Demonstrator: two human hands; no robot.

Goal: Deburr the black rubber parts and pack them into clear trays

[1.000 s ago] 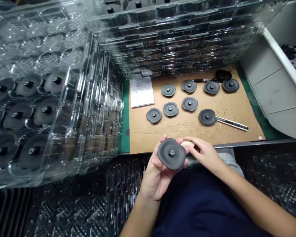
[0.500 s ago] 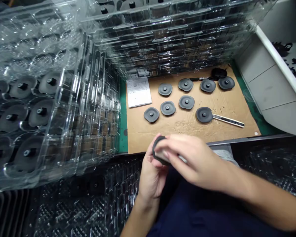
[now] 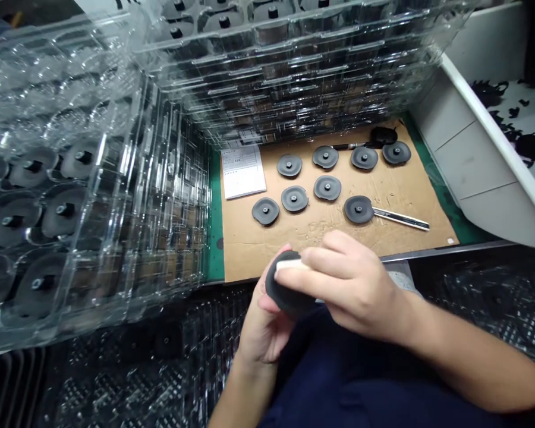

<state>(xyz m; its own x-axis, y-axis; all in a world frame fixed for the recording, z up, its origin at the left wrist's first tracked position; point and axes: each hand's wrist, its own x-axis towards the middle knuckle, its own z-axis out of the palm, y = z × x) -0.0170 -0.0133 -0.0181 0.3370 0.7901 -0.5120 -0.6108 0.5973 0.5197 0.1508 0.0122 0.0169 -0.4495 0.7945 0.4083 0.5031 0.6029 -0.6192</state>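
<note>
My left hand [image 3: 267, 321] is closed round the edge of a dark, rounded rubber-like disc [image 3: 289, 294], holding it tilted in front of my body. Across the disc's face reaches my right hand [image 3: 352, 285], its fingers bent and pinching a small white piece [image 3: 289, 264] against the surface. Whether that piece is cloth or a block cannot be made out. Beyond my hands, several similar discs with a central stud lie on a cardboard sheet [image 3: 245, 244]; the nearest one [image 3: 359, 209] touches the end of a slim cutter knife [image 3: 401, 219].
Stacked clear plastic trays [image 3: 173, 178] rise at the left and back, discs sitting in their pockets. A printed paper [image 3: 243, 172] lies on the cardboard's left. At the far right corner is a black object [image 3: 383, 135]. A white bin wall [image 3: 494, 148] bounds the right side.
The disc has turned so that its broad face shows more, and the white piece is now visible under my right fingers. The whole view has shifted slightly.
</note>
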